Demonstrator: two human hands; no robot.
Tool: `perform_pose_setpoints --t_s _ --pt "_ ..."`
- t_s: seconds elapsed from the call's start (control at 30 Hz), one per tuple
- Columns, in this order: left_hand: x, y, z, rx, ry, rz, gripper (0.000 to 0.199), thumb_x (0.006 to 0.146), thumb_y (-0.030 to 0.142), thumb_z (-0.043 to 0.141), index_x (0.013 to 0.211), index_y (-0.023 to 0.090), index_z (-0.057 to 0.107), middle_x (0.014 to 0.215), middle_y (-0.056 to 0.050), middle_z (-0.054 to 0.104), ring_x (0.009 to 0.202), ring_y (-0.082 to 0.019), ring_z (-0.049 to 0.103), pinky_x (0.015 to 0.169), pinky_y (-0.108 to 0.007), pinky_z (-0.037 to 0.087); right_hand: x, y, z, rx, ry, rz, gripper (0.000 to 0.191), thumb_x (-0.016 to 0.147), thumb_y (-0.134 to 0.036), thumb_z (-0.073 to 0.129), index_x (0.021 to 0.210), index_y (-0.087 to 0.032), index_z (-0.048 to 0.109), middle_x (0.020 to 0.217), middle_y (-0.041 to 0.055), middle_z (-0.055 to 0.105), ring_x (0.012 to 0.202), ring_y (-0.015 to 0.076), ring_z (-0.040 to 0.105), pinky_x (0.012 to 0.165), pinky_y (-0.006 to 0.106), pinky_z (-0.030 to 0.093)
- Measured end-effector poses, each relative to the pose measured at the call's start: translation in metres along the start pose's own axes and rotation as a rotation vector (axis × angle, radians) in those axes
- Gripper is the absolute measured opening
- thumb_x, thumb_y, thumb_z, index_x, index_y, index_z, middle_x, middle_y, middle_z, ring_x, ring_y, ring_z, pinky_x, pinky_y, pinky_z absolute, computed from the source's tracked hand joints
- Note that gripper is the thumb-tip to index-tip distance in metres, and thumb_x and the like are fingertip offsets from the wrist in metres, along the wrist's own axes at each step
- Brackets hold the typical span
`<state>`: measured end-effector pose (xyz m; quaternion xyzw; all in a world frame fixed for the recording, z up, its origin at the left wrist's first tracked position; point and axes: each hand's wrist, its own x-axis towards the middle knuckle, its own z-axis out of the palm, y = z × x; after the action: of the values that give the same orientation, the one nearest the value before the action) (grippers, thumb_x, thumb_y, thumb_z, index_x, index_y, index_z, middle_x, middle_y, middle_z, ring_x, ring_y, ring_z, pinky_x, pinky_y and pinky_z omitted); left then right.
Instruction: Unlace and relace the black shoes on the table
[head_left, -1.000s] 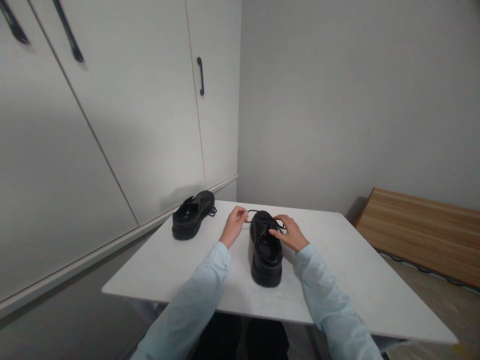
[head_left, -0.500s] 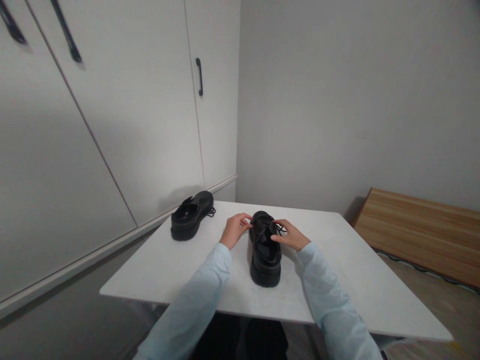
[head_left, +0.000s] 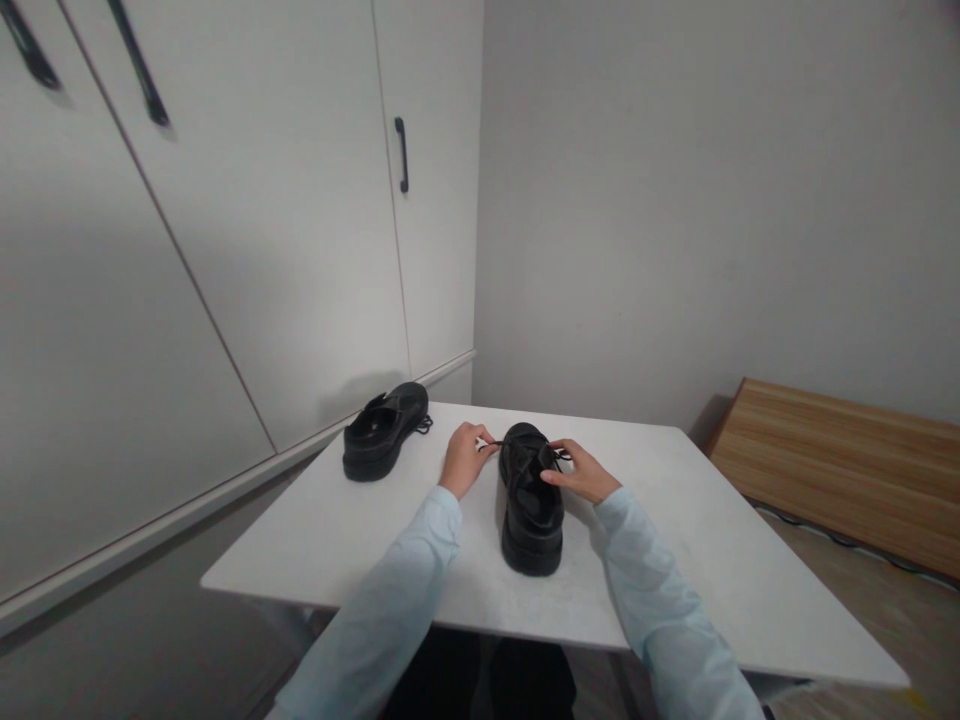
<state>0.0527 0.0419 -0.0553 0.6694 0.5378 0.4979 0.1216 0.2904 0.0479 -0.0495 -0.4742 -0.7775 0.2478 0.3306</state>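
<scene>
A black lace-up shoe (head_left: 532, 535) rests upright on the white table (head_left: 675, 580), its heel toward me and its toe pointing away. On its left side, my left hand (head_left: 465, 460) pinches a black shoelace (head_left: 491, 444), which stretches out from the shoe's front. My right hand (head_left: 581, 473) grips the shoe's right upper edge, with the thumb at the opening and the fingers by the laces. More dark lace shows beside the right fingers. Farther left on the table, a second black shoe (head_left: 371, 460) stands by itself, its loose laces on its right.
White cabinets (head_left: 300, 250) with black handles rise along the left, close to the table's far left edge. A grey wall (head_left: 675, 220) stands behind the table. At right, a wooden board or bench (head_left: 840, 460) leans or sits near the wall, with a cable along its lower edge.
My left hand has moved slightly left from the shoe, and a lace now stretches between its fingers and the shoe. My right hand stays at the shoe's right edge.
</scene>
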Motion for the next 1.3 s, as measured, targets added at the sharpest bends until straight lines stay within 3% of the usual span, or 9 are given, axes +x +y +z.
perform_pose_setpoints --t_s 0.17,0.43,0.67,0.87,1.03,1.17,1.3 --pt "0.003 -0.001 0.002 -0.190 0.059 -0.107 0.009 0.067 0.019 0.066 0.064 0.019 0.057 0.073 -0.001 0.062 0.073 -0.017 0.058 0.075 -0.032 0.044 0.000 0.001 0.001 -0.010 0.018 -0.007 0.056 0.060 -0.050 0.072 0.103 -0.017 0.058 0.104 0.0112 0.064 0.098 0.0273 0.060 0.088 0.045 0.045" --pt "0.008 -0.004 0.003 -0.636 0.123 -0.264 0.020 0.071 0.030 0.064 0.069 0.019 0.048 0.082 -0.003 0.067 0.082 -0.015 0.062 0.077 -0.029 0.045 -0.001 0.002 0.001 -0.003 0.005 0.021 0.058 0.061 -0.052 0.072 0.104 -0.017 0.057 0.109 0.0126 0.062 0.102 0.0281 0.059 0.088 0.045 0.046" --pt "0.007 0.005 -0.002 -0.889 0.075 -0.263 0.030 0.076 0.038 0.062 0.076 0.020 0.038 0.095 -0.006 0.069 0.095 -0.016 0.063 0.087 -0.034 0.045 -0.002 0.002 0.002 -0.025 0.021 0.005 0.057 0.061 -0.053 0.071 0.104 -0.018 0.058 0.106 0.0118 0.063 0.099 0.0282 0.059 0.086 0.046 0.046" --pt "0.006 0.012 -0.006 -1.013 0.046 -0.261 0.030 0.079 0.040 0.060 0.077 0.021 0.036 0.095 -0.003 0.066 0.096 -0.018 0.065 0.087 -0.039 0.048 -0.001 0.005 0.002 0.002 0.025 -0.008 0.055 0.060 -0.052 0.072 0.101 -0.019 0.059 0.104 0.0111 0.064 0.098 0.0284 0.060 0.085 0.046 0.047" --pt "0.007 0.012 -0.005 -1.053 0.089 -0.234 0.029 0.078 0.038 0.061 0.079 0.021 0.038 0.089 -0.002 0.063 0.090 -0.016 0.064 0.084 -0.040 0.050 0.000 0.004 0.001 0.029 0.014 0.012 0.058 0.058 -0.052 0.073 0.101 -0.018 0.057 0.105 0.0118 0.062 0.099 0.0287 0.059 0.088 0.047 0.045" --pt "0.007 0.012 -0.006 -1.011 0.128 -0.218 0.028 0.078 0.040 0.061 0.079 0.021 0.039 0.090 -0.002 0.062 0.082 -0.013 0.062 0.081 -0.038 0.050 -0.001 0.004 0.001 0.031 -0.003 0.019 0.059 0.059 -0.053 0.072 0.102 -0.017 0.055 0.106 0.0129 0.061 0.101 0.0291 0.057 0.090 0.048 0.044" --pt "0.007 0.014 -0.007 -1.038 0.156 -0.223 0.026 0.076 0.033 0.062 0.077 0.020 0.040 0.090 -0.002 0.063 0.070 -0.008 0.058 0.071 -0.028 0.048 0.000 0.008 0.002 0.038 0.002 0.016 0.061 0.059 -0.054 0.072 0.104 -0.017 0.055 0.109 0.0133 0.059 0.104 0.0293 0.056 0.091 0.048 0.043"
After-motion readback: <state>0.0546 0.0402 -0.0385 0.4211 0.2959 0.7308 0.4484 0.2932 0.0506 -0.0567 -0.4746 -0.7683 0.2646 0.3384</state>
